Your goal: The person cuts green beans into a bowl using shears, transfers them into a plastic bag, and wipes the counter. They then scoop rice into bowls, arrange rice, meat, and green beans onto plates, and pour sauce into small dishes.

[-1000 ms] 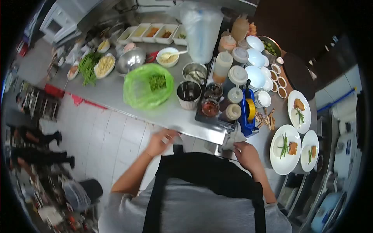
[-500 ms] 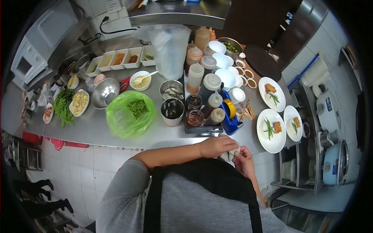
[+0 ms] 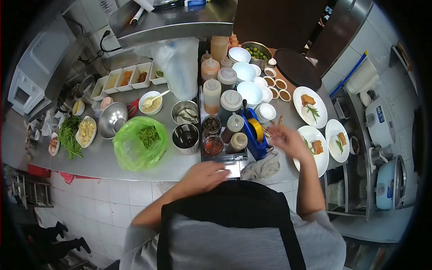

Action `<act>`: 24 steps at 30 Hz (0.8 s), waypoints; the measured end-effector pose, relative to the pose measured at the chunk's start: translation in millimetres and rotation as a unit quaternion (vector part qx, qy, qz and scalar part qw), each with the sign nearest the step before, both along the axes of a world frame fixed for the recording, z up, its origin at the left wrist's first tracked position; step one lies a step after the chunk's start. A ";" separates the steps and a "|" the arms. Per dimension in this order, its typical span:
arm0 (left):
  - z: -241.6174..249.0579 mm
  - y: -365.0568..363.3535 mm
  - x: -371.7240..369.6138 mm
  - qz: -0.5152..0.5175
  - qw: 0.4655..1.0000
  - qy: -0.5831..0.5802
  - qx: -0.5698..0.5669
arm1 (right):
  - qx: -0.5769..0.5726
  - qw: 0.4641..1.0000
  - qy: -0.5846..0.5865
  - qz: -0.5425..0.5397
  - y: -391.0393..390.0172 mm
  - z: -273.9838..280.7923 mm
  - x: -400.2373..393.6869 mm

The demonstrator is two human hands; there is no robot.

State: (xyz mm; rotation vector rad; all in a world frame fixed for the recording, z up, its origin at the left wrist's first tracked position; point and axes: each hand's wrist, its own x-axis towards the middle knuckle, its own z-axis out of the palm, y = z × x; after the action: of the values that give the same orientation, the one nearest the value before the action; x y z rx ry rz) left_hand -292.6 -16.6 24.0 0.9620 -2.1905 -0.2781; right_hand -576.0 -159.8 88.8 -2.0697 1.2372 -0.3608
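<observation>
My left hand point(image 3: 204, 175) is open, its fingers stretched toward a small pale, shiny flat piece point(image 3: 232, 169) at the counter's front edge. Just beyond the fingertips is a black tray point(image 3: 223, 158) of sauce bottles and jars. My right hand point(image 3: 290, 141) is raised over the counter with fingers apart, close to thin brown sticks point(image 3: 268, 132). A blue tape dispenser point(image 3: 258, 151) with yellow tape stands to its left. Below that lies a crumpled grey cloth point(image 3: 262, 168). Right beside my right wrist is a white plate point(image 3: 320, 164) of browned food and green sprigs.
Two more plated dishes, one of them an oval plate point(image 3: 336, 155), stand on the right. Stacked white bowls point(image 3: 249, 93) and small sauce cups are behind the dispenser. Leftward are a steel pot point(image 3: 186, 140), a green plastic bag point(image 3: 130, 153) and a metal bowl point(image 3: 112, 121).
Both hands have come apart and the cloth they held now lies on the counter. My left hand moved left; my right hand moved up toward the sticks. The view has shifted.
</observation>
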 end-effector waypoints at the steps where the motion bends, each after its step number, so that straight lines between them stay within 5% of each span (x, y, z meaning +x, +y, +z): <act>1: -4.6 13.8 14.8 0.067 0.998 0.017 -0.001 | -0.014 0.998 -0.055 0.013 -24.7 5.5 16.0; 4: -12.9 57.7 44.4 0.287 0.957 0.054 0.001 | 0.007 0.973 -0.223 0.066 -120.0 -16.0 60.2; 10: -21.1 120.0 60.9 0.525 0.836 0.156 0.032 | -0.036 0.985 -0.162 0.047 -191.4 -42.6 125.6; 12: -18.4 133.1 67.9 0.563 0.815 0.133 0.013 | -0.028 0.971 -0.232 0.054 -185.1 -37.1 114.7; 15: -18.5 141.2 76.8 0.596 0.792 0.130 0.000 | 0.111 0.955 -0.159 0.224 -140.0 -24.9 97.4; 16: -17.6 140.3 77.4 0.594 0.794 0.131 0.003 | 0.027 0.962 -0.148 0.227 -133.6 -32.0 100.1; 17: -15.5 137.7 76.7 0.587 0.801 0.118 0.000 | -0.056 0.965 -0.132 0.221 -124.1 -40.7 107.5; 24: 4.5 111.1 75.1 0.538 0.841 0.053 0.001 | -0.157 0.961 -0.222 0.042 -102.3 -72.0 127.8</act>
State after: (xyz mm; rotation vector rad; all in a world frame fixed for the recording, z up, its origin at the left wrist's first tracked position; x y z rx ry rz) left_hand -217.5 94.5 28.5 1.9326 -1.2479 0.2056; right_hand -448.2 -262.1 16.8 -2.1306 0.8588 -0.9753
